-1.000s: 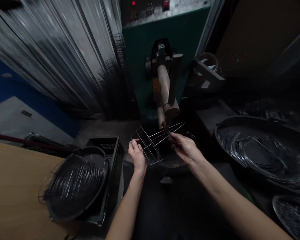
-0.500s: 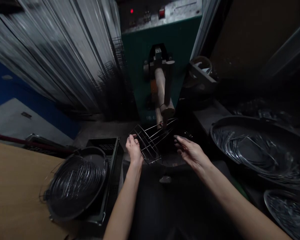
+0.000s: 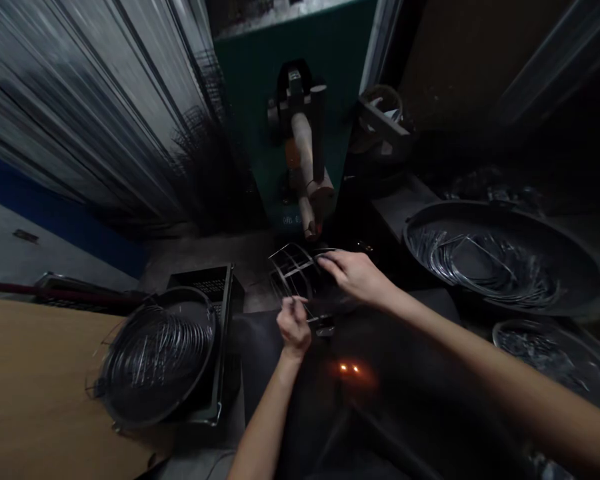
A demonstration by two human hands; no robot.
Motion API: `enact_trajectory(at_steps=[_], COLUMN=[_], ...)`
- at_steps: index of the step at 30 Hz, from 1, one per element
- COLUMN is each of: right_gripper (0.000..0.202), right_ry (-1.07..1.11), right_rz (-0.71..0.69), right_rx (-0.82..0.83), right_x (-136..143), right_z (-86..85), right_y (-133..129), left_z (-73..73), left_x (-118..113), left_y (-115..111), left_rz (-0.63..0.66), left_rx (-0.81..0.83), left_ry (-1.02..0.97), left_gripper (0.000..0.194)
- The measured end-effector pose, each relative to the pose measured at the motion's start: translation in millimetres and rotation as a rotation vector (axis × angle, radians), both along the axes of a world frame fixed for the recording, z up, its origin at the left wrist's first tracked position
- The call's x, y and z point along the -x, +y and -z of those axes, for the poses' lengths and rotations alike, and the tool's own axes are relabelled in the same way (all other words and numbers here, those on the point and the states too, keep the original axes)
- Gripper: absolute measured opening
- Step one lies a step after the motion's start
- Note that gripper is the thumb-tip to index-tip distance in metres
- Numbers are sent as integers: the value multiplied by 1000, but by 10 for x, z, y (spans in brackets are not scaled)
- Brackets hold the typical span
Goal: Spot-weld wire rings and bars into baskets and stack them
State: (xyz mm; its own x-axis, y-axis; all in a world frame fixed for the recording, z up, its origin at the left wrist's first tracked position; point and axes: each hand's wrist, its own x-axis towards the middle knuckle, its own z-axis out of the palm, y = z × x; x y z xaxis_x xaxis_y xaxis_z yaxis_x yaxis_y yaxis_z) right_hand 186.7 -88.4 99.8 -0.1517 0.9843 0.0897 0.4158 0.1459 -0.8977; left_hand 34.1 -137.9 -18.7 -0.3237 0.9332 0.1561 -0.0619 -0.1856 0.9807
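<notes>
Right hand [image 3: 356,275] is covering part of the wire frame [image 3: 294,270]; lower-right basin [image 3: 555,357] is running off the frame's right edge.

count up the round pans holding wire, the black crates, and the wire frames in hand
Round pans of wire: 3 (left, upper right, lower right)
Black crates: 1
Wire frames: 1, left hand, right hand on it
Total: 5
</notes>
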Motion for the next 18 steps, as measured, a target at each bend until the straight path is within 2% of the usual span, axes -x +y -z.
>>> enact_trajectory(at_steps=[3, 4, 5, 7, 9, 12, 15, 17, 18], right_gripper=[28, 31, 33, 32, 28, 21, 19, 20, 21], right_ry=[92, 137, 173, 199, 181, 126, 115, 105, 72], right_rz=[-44, -55, -66, -100, -127, -84, -75, -33, 55], right_rx=[176, 219, 251, 282, 271, 188, 157, 176, 175], right_x=[-143, -187, -223, -265, -256, -188, -244, -491, -694], right_z=[249, 353, 460, 676, 878, 1096, 1157, 1131, 1114], right_y=[151, 146, 113, -18, -197, -473, -710, -850, -919], left_z=[214, 253, 274, 267, 203, 47, -98, -159, -180], left_x=[81, 136, 196, 306, 369, 364, 279, 203, 163], left_y=[-191, -219, -232, -219, -148, 30, 163, 179, 171], left_rz=[315, 347, 317, 118, -56, -43, -109, -169, -178], left_rx=[-102, -121, -122, -50, 127, 386, 506, 537, 523], left_ry=[219, 287, 329, 264, -10, -514, -772, -785, -765], left_gripper=[19, 24, 31, 48, 56, 48, 28, 22, 22])
